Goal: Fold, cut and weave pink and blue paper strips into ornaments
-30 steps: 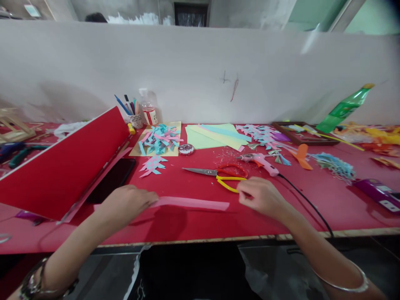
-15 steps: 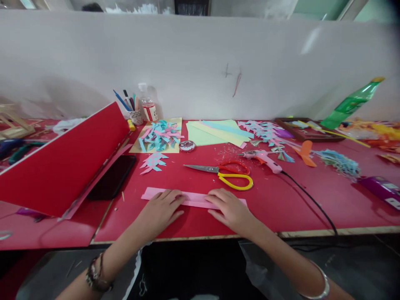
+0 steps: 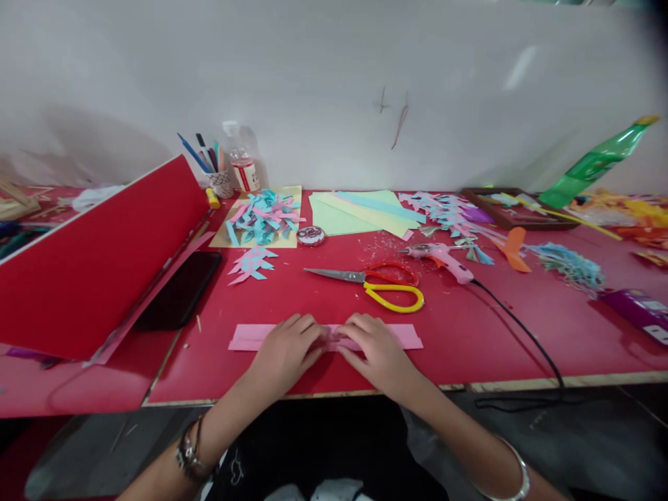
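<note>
A long folded strip of pink paper [image 3: 248,337] lies flat on the red table, parallel to its front edge. My left hand [image 3: 290,351] grips the strip a little left of its middle, fingers bent over it and thumb at its lower edge. Close beside it, my right hand [image 3: 374,353] pinches the same strip just right of the middle. The two sets of fingertips almost meet. Scissors [image 3: 376,278] with one red and one yellow handle rest beyond the hands, blades toward the left.
A pink glue gun [image 3: 443,259] with a black cord lies right of the scissors. Blue and pink paper pieces [image 3: 265,217] are heaped at the back left. A red board [image 3: 115,264] leans over a black phone [image 3: 180,292]. A green bottle [image 3: 595,167] tilts at the back right.
Both hands have come closer together at the strip's middle. The strip now lies straighter, with more of both ends showing. The camera view has shifted slightly.
</note>
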Action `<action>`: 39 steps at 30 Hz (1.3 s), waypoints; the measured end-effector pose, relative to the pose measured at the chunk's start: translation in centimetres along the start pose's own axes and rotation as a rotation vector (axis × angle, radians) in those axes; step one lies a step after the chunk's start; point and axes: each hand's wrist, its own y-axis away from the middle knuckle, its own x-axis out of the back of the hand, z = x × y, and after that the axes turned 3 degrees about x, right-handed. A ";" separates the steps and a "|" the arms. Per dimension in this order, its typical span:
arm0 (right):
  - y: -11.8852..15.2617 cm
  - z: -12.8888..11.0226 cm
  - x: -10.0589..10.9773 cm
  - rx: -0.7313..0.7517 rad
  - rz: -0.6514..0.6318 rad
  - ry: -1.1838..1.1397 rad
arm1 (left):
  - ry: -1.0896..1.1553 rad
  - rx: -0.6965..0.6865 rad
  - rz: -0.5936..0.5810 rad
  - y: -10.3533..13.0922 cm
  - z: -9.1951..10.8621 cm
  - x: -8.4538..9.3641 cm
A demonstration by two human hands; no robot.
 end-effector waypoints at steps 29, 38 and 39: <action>2.9 3.1 1.9 -0.203 0.029 -0.001 | 0.051 0.222 -0.043 2.5 -3.3 1.2; 3.8 3.8 2.2 -0.226 0.027 0.063 | 0.150 0.380 -0.040 4.6 -5.6 2.7; 3.9 3.9 2.2 -0.223 0.037 0.069 | 0.149 0.397 -0.032 4.9 -5.9 2.8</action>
